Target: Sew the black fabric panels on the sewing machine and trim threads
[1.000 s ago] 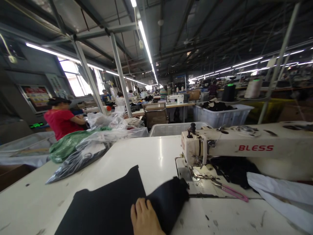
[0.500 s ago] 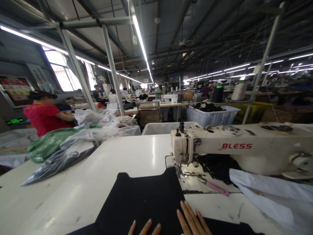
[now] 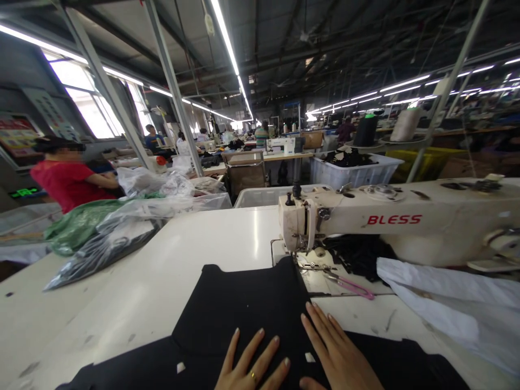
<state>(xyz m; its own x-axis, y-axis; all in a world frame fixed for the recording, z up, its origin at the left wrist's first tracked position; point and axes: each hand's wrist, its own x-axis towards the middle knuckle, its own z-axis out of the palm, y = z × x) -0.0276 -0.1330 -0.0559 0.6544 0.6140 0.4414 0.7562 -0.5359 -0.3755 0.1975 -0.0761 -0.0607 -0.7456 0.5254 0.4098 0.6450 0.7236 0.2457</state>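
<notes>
A large black fabric piece (image 3: 244,303) lies spread on the white table, its upper right corner by the needle area of the sewing machine (image 3: 345,216). My left hand (image 3: 254,365) rests flat on the fabric with fingers spread and a gold ring on one finger. To its right, my right hand (image 3: 335,346) lies on the cloth near its right edge, fingers stretched out. Two small white bits sit on the fabric, one left of my left hand and one between the hands. Pink-handled snips (image 3: 355,288) lie beside the needle plate.
Bagged material (image 3: 109,244) lies at the table's left. White cloth (image 3: 439,303) covers part of the right side. Behind stand a white bin (image 3: 353,170) and a chair (image 3: 246,173). A person in red (image 3: 69,176) is at the left.
The view has tilted down, so more of both hands and the fabric shows. Both small white bits are now visible. The fabric's top edge stays beside the machine.
</notes>
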